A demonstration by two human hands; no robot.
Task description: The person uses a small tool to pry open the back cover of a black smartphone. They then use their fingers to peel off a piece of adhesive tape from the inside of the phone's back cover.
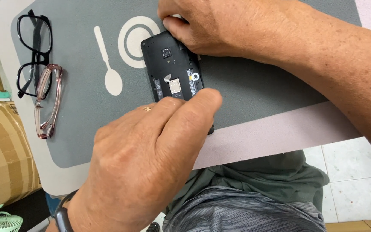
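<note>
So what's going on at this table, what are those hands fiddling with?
A person is working on a black phone that lies face down on a grey mat, its back cover off so the card slots and camera lens show. The right hand grips the phone's top edge, while the left hand presses on its lower end. Two pairs of glasses lie at the mat's left edge: black glasses and pink glasses. A cardboard box sits beside the table.

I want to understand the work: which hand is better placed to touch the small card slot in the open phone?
Probably the left hand: its fingertips lie beside the slot, while the right hand grips the phone at its top corner.
</note>
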